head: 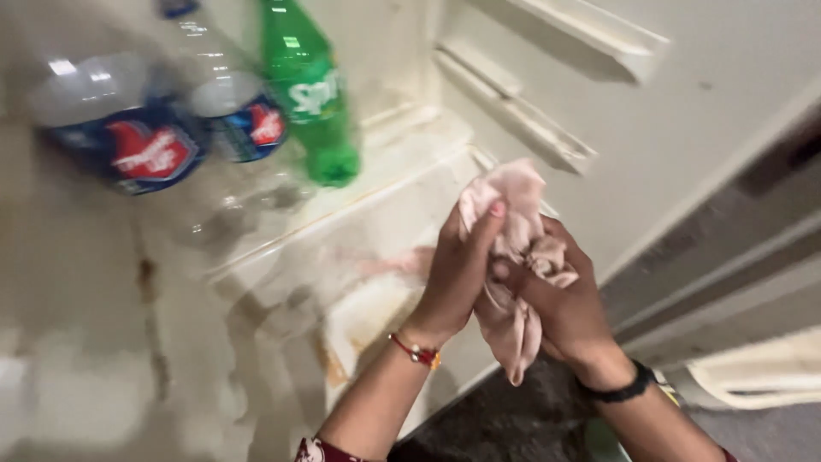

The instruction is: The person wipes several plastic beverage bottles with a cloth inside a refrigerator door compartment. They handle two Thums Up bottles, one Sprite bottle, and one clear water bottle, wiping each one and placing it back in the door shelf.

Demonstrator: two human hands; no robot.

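Bright, warm, slightly yellow light over the whole view, strongest on the white fridge door [684, 128]. Heavy motion blur at left: two clear bottles [154, 128] and the green bottle [308, 94] smeared into streaks, labels unreadable. White glare spots on the clear bottle shoulders. Washed-out, hazy shelf [282, 248], stains soft and ill-defined. Sharper at centre: left hand [457, 274], right hand [564, 308] and pink cloth [509, 257] fairly crisp, with soft shadow between palms and under cloth folds. Dark, dim floor [505, 419] at bottom. Shadow under the door ledges. Slight stretching toward the corners.
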